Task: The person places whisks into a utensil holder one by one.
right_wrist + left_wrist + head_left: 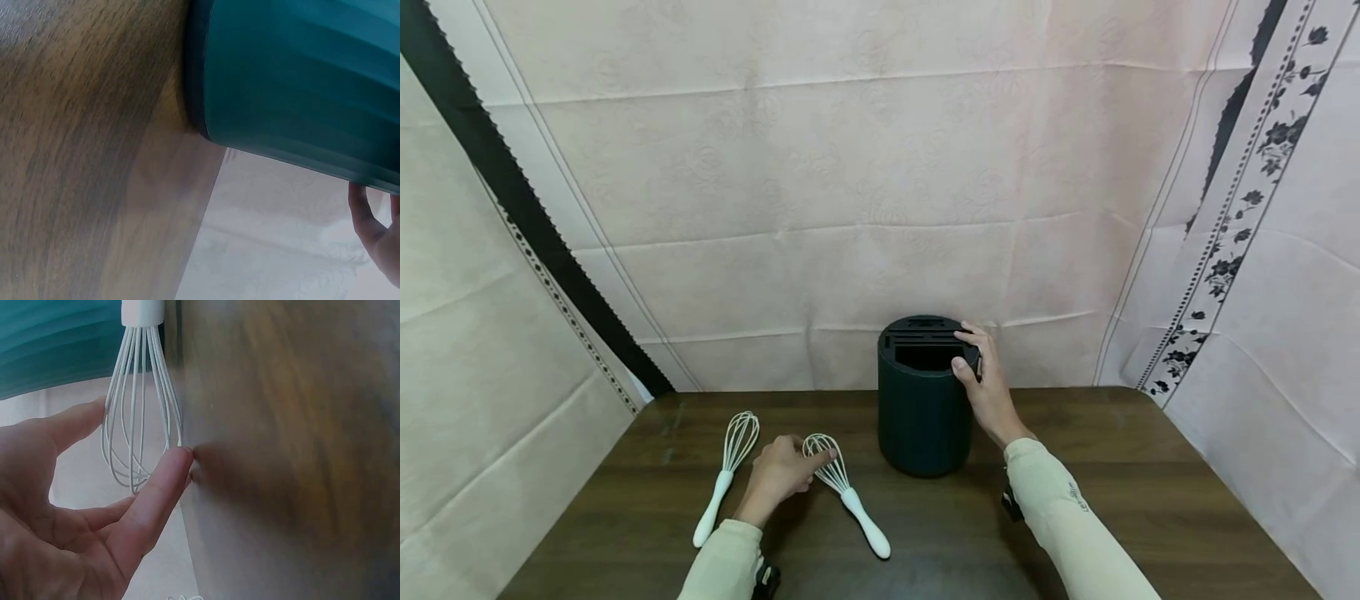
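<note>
Head view: the work looks early, both whisks outside the dark green container (921, 429).
Right whisk (850, 497) and left whisk (724, 479) lie on the surface (955, 533); the left hand (778, 471) has its fingers parted, fairly straight, about the right whisk's wires; the right hand (988, 392) clasps the upright container's rim; the left whisk is untouched.

Whisks (723, 482) (854, 502): 2 | green container (923, 421): 1 | hands (781, 472) (988, 390): 2 | wooden table (1105, 467): 1

Whisk handle (142, 311) cropped in left wrist view, sleeve print (1077, 495) illegible
</note>
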`<state>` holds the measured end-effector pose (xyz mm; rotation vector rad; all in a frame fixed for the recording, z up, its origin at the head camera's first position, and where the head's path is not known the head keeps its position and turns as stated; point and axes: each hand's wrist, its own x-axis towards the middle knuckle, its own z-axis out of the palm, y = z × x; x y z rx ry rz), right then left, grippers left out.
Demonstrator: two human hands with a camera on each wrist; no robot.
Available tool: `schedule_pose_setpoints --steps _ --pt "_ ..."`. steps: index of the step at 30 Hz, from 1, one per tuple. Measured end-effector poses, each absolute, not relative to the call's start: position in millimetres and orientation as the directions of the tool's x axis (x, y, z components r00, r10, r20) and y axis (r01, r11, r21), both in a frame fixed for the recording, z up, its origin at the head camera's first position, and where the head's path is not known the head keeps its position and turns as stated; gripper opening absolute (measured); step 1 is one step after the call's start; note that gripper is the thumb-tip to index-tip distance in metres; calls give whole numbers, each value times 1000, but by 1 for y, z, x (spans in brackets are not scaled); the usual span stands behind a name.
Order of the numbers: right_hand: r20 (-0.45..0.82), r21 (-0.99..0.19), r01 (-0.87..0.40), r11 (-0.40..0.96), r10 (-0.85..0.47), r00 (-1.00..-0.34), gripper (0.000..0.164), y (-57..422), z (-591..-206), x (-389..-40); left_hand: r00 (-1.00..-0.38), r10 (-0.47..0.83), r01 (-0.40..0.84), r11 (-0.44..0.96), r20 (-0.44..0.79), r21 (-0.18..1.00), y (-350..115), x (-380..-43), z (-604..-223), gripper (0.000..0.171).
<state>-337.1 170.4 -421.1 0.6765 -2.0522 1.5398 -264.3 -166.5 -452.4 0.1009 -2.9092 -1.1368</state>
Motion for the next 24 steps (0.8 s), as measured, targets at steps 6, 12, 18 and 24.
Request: schedule_pose_setpoints --steps 6,12,18,24 --pt "638 -729 -637 249 -88 -765 45 169 -421 -338 -997 -74 -69 665 -26 744 -168 -265 -454 69" --pt "627 -742 -629 234 -92 -774 48 169 -420 -338 -997 -63 -79 633 -50 770 -168 -269 -452 70" --pt "632 -738 -631 237 -83 -770 47 169 -419 -338 -998 -60 -61 581 -32 811 -163 -281 -449 66" --pt "641 -727 -638 253 -81 -763 46 167 -420 -336 -998 -56 -32 488 -5 873 -157 -295 -449 60"
